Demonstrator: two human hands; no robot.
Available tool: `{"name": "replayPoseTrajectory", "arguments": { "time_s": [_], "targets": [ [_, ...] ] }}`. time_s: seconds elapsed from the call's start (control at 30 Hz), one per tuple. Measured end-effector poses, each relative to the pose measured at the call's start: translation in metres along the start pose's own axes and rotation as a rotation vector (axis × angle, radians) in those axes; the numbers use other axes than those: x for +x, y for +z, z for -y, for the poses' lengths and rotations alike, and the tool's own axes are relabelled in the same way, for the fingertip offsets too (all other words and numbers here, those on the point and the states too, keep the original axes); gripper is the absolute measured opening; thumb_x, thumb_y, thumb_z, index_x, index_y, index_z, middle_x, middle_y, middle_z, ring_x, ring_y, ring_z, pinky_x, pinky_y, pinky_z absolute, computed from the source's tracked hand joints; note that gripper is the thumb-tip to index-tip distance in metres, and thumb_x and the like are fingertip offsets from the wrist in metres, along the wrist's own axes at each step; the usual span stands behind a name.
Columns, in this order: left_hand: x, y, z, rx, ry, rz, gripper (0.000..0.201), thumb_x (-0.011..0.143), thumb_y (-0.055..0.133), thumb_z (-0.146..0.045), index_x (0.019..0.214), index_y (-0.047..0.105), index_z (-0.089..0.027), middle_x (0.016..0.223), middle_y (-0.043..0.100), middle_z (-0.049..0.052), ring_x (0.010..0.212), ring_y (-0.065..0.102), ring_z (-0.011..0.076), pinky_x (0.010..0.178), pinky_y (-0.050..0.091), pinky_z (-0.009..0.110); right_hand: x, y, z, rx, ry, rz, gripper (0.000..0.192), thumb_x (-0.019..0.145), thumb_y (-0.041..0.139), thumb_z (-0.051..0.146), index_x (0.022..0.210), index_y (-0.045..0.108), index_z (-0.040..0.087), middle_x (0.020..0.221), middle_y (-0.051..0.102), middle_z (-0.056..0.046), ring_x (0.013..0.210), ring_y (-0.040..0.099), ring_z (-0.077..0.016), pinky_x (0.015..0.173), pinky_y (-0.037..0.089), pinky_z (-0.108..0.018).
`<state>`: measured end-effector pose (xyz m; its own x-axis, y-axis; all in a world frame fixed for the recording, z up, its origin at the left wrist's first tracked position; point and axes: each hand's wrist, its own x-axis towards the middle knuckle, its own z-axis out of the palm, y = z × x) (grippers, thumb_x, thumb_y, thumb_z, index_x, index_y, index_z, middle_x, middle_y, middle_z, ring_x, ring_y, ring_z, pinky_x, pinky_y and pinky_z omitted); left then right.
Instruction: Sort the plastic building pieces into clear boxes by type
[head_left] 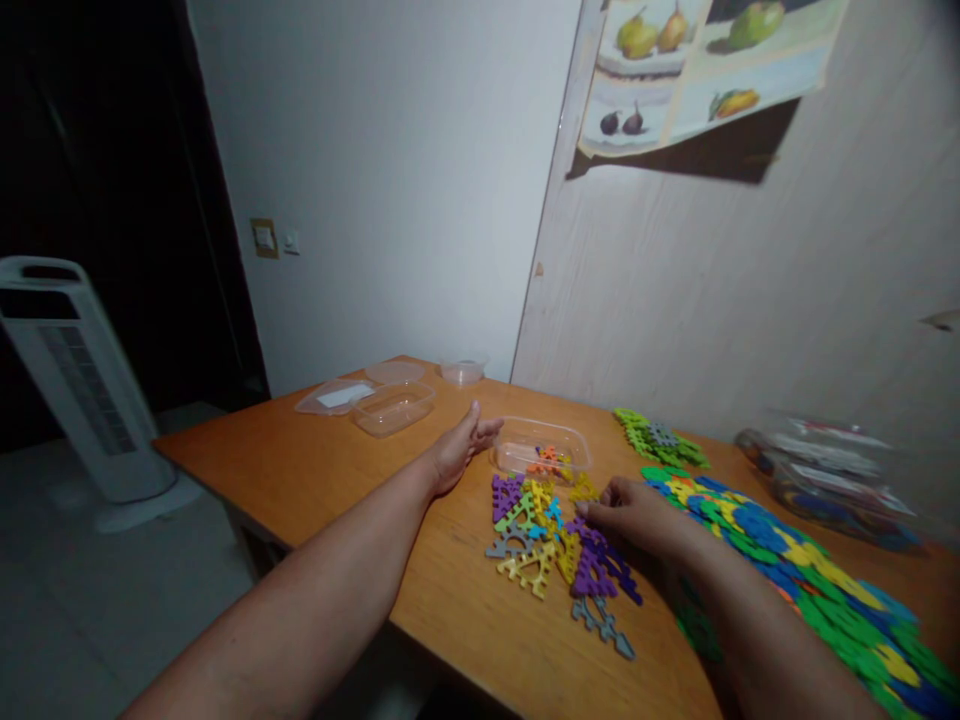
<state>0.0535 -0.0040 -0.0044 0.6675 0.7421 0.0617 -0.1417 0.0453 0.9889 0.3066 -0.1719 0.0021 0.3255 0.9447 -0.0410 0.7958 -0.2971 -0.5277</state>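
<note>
Wooden table (315,470): foam pieces (555,545), plastic containers (392,407).

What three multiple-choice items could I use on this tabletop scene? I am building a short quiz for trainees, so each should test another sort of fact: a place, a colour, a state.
1. Where does the left hand lie?
A. Beside the clear container that holds orange pieces
B. On the tower fan
C. Inside the bag

2. What colour is the small stack of pieces near the wall?
A. Red
B. Mostly green
C. White

3. How is the left hand held?
A. Closed in a fist
B. Pinching a lid
C. Open, fingers stretched out

Answers: 1 A, its fingers reach the container's left end on the table. 2 B, the stack is green with a grey piece on top. 3 C, the palm is open and holds nothing, while the right hand rests on the mixed pile.
</note>
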Motion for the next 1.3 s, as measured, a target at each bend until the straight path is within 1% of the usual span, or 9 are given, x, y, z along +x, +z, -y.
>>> {"name": "replayPoseTrajectory", "arguments": {
  "time_s": [0.27,0.43,0.6,0.73,0.9,1.0,1.1,1.2,1.3],
  "targets": [
    [0.001,-0.001,-0.001,0.012,0.004,0.045,0.084,0.083,0.022,-0.077,0.128,0.061,-0.018,0.146,0.045,0.007,0.139,0.035,0.0261,0.115,0.019,0.036,0.013,0.014,0.001,0.194,0.117,-0.051,0.025,0.07,0.069,0.038,0.062,0.057,0.018,0.049,0.053,0.002,0.044,0.044,-0.0102,0.04,0.025,-0.023],
    [0.002,-0.003,0.001,-0.028,-0.007,0.048,0.081,0.084,0.022,-0.076,0.128,0.061,-0.02,0.145,0.046,0.005,0.141,0.031,0.0265,0.117,0.015,0.037,0.015,0.016,0.002,0.281,0.139,-0.051,0.027,0.067,0.071,0.037,0.057,0.054,0.018,0.04,0.047,0.003,0.037,0.037,-0.0087,0.038,0.021,-0.024],
    [0.001,-0.003,-0.001,-0.101,-0.016,0.042,0.078,0.086,0.023,-0.074,0.122,0.065,-0.019,0.141,0.052,0.006,0.14,0.034,0.0254,0.117,0.017,0.037,0.009,0.013,0.009,0.503,0.141,-0.048,0.025,0.064,0.072,0.033,0.057,0.052,0.019,0.041,0.05,0.003,0.036,0.04,-0.0088,0.036,0.025,-0.022],
    [0.001,-0.006,-0.004,-0.2,-0.02,-0.039,0.076,0.086,0.027,-0.072,0.12,0.064,-0.016,0.141,0.052,0.009,0.135,0.041,0.0243,0.116,0.021,0.035,0.002,-0.002,0.016,0.659,0.111,-0.053,0.022,0.072,0.061,0.031,0.056,0.05,0.02,0.045,0.054,0.001,0.038,0.045,-0.01,0.036,0.031,-0.021],
    [0.001,-0.012,-0.006,-0.368,-0.01,-0.102,0.077,0.086,0.031,-0.072,0.12,0.062,-0.011,0.138,0.054,0.016,0.124,0.054,0.0254,0.11,0.034,0.034,-0.003,-0.019,0.025,1.069,0.059,-0.197,0.013,0.071,0.068,0.02,0.069,0.055,0.019,0.052,0.054,0.004,0.037,0.041,-0.0051,0.033,0.035,-0.014],
    [0.001,-0.013,-0.007,-0.427,-0.001,-0.104,0.076,0.087,0.031,-0.071,0.118,0.063,-0.01,0.133,0.058,0.017,0.118,0.058,0.0254,0.107,0.038,0.035,-0.003,-0.017,0.033,1.246,-0.009,-0.214,0.013,0.073,0.07,0.018,0.074,0.057,0.018,0.06,0.058,0.002,0.042,0.047,-0.0053,0.031,0.035,-0.011],
    [0.0,-0.012,-0.008,-0.454,-0.002,-0.098,0.076,0.088,0.028,-0.07,0.116,0.064,-0.01,0.126,0.062,0.018,0.113,0.061,0.0248,0.105,0.039,0.036,-0.003,-0.007,0.043,1.333,-0.002,-0.254,0.014,0.073,0.069,0.013,0.082,0.059,0.018,0.068,0.063,0.0,0.053,0.06,-0.0082,0.038,0.046,-0.011],
    [-0.001,-0.011,-0.008,-0.46,-0.001,-0.077,0.078,0.088,0.027,-0.071,0.115,0.064,-0.009,0.12,0.066,0.019,0.109,0.063,0.0249,0.103,0.041,0.036,-0.002,0.0,0.048,1.365,0.051,-0.304,0.029,0.071,0.067,0.008,0.097,0.058,0.02,0.083,0.07,-0.004,0.072,0.07,-0.0136,0.056,0.058,-0.018],
    [-0.002,-0.011,-0.009,-0.459,0.002,-0.061,0.08,0.087,0.027,-0.072,0.115,0.064,-0.007,0.116,0.067,0.021,0.106,0.064,0.0252,0.1,0.043,0.034,0.001,-0.001,0.039,1.222,0.062,-0.287,0.032,0.072,0.065,0.013,0.102,0.057,0.019,0.085,0.072,-0.008,0.071,0.07,-0.0163,0.054,0.057,-0.021]
  ]
}}
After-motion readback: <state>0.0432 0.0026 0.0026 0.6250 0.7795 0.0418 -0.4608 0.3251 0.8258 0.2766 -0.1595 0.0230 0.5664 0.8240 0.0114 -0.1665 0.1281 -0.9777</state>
